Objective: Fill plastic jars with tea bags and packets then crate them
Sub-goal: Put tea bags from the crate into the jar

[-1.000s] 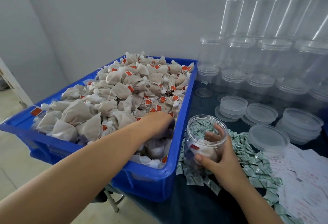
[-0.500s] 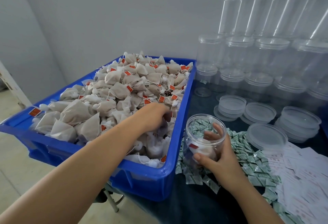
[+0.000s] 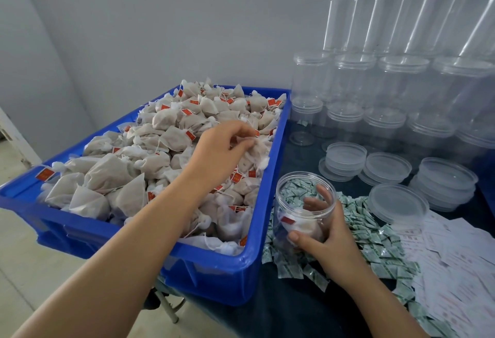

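A blue crate [image 3: 265,260] on the left is heaped with several pale tea bags [image 3: 171,123] with red tags. Above the heap near the crate's right wall, my left hand [image 3: 222,150] pinches a tea bag [image 3: 253,154] lifted by its top. Just right of the crate my right hand [image 3: 325,238] grips an open clear plastic jar [image 3: 302,203], thumb in front and fingers behind. The jar stands tilted on a pile of green and white packets [image 3: 375,241] and has a tea bag with a red tag at its bottom.
Stacks of empty clear jars [image 3: 348,83] line the back right against the wall. Loose clear lids [image 3: 399,201] lie in front of them. White printed slips [image 3: 460,254] spread at the far right. The dark tabletop [image 3: 281,311] ends near the crate's front; floor lies below left.
My left hand has risen out of the crate's near right corner and moved farther back, now lifting a tea bag. My right hand and the jar have stayed in place.
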Demonstrator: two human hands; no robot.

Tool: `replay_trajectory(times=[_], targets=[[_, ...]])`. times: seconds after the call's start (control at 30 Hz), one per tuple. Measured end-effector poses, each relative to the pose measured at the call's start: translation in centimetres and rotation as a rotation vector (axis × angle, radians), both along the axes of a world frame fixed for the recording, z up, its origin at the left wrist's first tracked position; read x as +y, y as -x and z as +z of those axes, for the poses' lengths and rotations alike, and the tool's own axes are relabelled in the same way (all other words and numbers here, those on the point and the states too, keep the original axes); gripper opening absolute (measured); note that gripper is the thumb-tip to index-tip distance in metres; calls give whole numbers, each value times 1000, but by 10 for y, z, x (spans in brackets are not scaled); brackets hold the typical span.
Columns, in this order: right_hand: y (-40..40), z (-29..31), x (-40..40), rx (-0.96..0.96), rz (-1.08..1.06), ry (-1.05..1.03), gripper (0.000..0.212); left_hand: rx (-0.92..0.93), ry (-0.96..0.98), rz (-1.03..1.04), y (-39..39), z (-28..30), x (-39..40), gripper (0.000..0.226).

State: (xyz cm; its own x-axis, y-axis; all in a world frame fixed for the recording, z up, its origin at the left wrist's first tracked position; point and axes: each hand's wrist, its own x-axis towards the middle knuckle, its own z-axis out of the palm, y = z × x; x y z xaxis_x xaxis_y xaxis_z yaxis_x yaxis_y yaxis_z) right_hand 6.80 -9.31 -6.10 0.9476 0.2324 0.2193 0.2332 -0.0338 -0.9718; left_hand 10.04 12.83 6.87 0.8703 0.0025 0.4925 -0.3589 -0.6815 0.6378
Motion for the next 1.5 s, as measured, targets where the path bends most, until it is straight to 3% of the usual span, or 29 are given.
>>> replay_trajectory(times=[0.1, 0.3, 0.47, 0.73, 1.07, 1.13, 1.33, 1.5], targets=[[0, 1, 0, 5, 12, -16, 95, -42, 143, -97, 6, 5, -6, 25], [2, 2, 0, 25, 2, -7, 95, 13, 219, -328, 12, 2, -21, 30], [3, 5, 1, 25, 14, -34, 96, 32, -9, -449, 16, -7, -34, 27], [2, 5, 1, 47, 35, -51, 102, -154, -361, -528, 16, -10, -41, 12], [3, 6, 1, 64, 31, -47, 101, 23, -363, -416, 13, -13, -40, 9], [3, 5, 1, 72, 35, -56, 102, 66, -418, -421, 12, -13, -39, 15], [3, 5, 2, 67, 30, -37, 105, 127, -658, -498, 13, -14, -39, 77], [4, 4, 2, 64, 26, -31, 97, 118, -770, -528, 10, -17, -39, 85]])
